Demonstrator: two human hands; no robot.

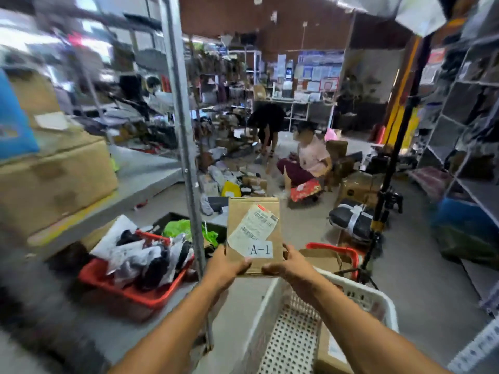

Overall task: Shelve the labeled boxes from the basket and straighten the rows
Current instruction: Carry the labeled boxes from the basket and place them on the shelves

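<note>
Both hands hold one flat brown box upright in front of the person, above the near edge of a white basket. The left hand grips the box's lower left corner, fingers curled under the bottom edge and thumb on the face. The right hand grips the lower right corner in the same way, fingers wrapped round the side. The box face carries a shipping label, set at a tilt, and below it a white tag reading "A-1". The basket is perforated plastic; another brown box lies inside it at the lower right. To the left stands a metal shelf post, with a grey shelf behind it bearing a large carton. On the floor left of the post sits a red basket heaped with bagged parcels. A second red basket shows just beyond the white one. Further back, parcels litter the concrete floor, where one person sits and another bends over. A black stand rises at the right, beside grey shelving. The outer parts of the view are blurred.
</note>
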